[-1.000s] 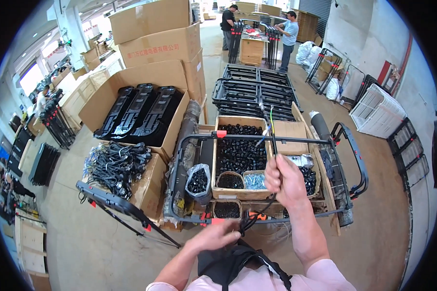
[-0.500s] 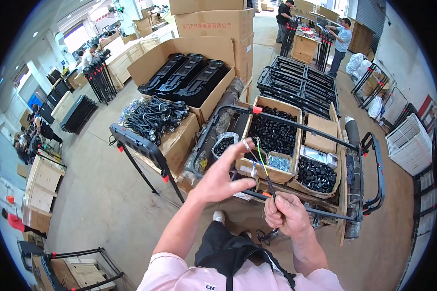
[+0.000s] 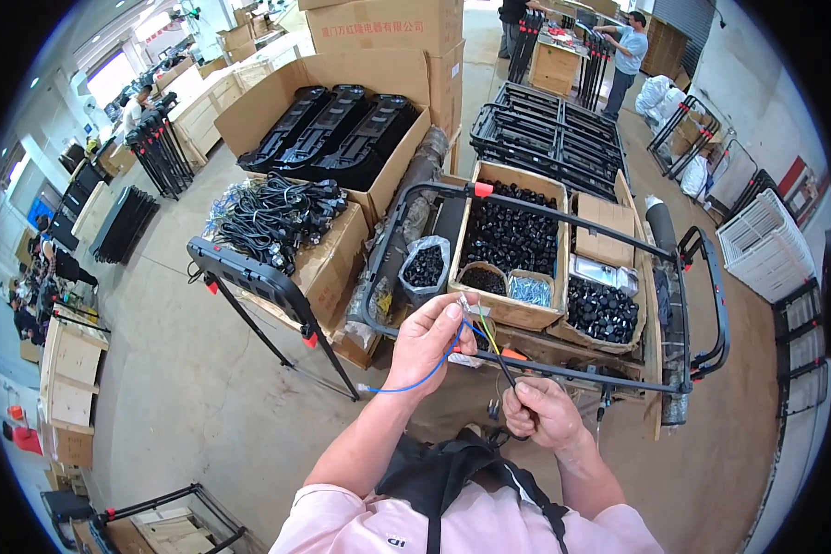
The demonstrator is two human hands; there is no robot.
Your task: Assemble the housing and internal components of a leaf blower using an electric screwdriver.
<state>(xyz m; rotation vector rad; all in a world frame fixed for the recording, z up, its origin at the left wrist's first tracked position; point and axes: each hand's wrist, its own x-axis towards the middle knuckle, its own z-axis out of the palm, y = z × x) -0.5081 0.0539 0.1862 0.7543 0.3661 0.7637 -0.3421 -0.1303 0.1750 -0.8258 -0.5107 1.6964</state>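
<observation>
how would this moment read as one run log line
left hand: pinching wires | right hand: gripping black cable | blue wire: loose end toward left | carton beyond: holds black parts

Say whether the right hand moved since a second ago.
Yes: the right hand moved down in view, from above the near black rail to below it.

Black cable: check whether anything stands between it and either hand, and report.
Nothing visible does. The right hand is closed directly around the cable, and the left hand pinches wires from its end. The blue wire only drapes across the left hand, its tip free.
</observation>
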